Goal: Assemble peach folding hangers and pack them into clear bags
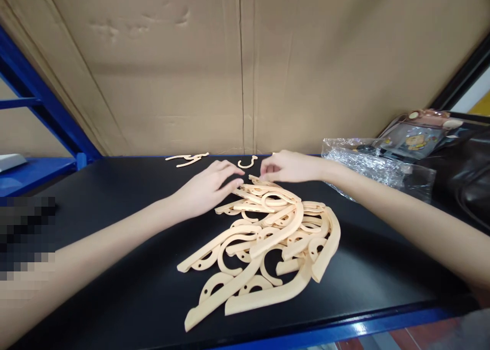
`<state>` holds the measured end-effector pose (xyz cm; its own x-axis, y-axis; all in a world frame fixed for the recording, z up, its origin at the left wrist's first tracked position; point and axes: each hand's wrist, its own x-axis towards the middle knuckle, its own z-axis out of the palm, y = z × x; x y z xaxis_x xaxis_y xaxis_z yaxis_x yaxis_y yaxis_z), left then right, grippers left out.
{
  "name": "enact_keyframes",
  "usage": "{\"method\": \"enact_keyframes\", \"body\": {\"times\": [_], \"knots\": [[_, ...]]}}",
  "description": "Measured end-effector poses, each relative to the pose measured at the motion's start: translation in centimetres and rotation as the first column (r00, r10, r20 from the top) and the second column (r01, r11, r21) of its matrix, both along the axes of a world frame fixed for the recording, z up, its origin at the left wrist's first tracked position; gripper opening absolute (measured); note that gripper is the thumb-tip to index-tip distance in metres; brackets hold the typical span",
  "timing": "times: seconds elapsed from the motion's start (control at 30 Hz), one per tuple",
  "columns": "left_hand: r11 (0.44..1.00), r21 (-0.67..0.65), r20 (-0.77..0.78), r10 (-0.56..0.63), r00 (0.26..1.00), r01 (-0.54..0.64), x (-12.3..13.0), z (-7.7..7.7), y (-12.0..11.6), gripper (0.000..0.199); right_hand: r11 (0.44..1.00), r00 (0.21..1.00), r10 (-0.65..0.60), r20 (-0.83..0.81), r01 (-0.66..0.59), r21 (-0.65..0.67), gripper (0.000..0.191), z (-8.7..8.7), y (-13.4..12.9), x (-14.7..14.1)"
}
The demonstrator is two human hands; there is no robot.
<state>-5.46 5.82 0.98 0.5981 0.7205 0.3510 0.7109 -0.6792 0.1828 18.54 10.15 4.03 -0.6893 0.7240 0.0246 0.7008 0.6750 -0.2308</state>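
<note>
A heap of cream-coloured, curved hanger-like pieces (275, 232) lies on the black tabletop (126, 268), with hooks and arms overlapping. At the far left edge of the heap is my left hand (209, 186), its thumb and fingers apart and nothing between them. My right hand (277, 167) is over the far end of the heap, fingers curled down close to the topmost pieces. Whatever its fingertips hold, if anything, is too small to make out. Beyond my hands lie a loose hook (248, 162) and a few thin cream pieces (187, 159).
Crumpled clear plastic (375, 169) lies at the right, beside a clear bag with a cartoon print (417, 135) and a black bag (474, 171). Cardboard (172, 84) stands behind the table. A blue metal frame (57, 118) is at the left.
</note>
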Motion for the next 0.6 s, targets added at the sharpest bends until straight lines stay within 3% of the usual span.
{"method": "enact_keyframes", "body": {"times": [0.1,0.2,0.3,0.4,0.5,0.6], "knots": [[0.997,-0.075,0.022,0.006,1.000,-0.004,0.6,-0.4,-1.3,0.039,0.987,0.993,0.096,-0.068,-0.103,-0.119,0.027,-0.2,-2.2,-0.5],[0.987,-0.124,0.195,0.122,0.973,-0.099,1.4,-0.6,-1.2,0.042,0.994,0.991,0.028,-0.134,-0.041,-0.098,0.027,-0.4,-2.6,-0.7],[0.945,-0.289,0.425,0.269,0.864,-0.152,2.5,0.2,-0.7,0.051,0.996,0.947,-0.052,-0.317,0.026,-0.087,0.026,-0.1,-2.4,-0.7],[0.824,-0.565,0.554,0.328,0.765,0.055,3.9,1.6,-0.5,0.037,0.997,0.861,-0.080,-0.502,0.059,-0.059,0.026,0.4,-2.7,-0.7],[0.684,-0.669,0.670,0.388,0.633,0.290,5.1,2.8,-0.6,0.020,0.996,0.840,-0.067,-0.538,0.092,0.019,0.020,0.7,-3.3,-0.5],[0.662,-0.667,0.708,0.418,0.569,0.344,5.8,3.2,-0.5,0.016,0.984,0.869,-0.084,-0.488,0.151,0.098,0.019,0.9,-3.7,-0.4]]}}
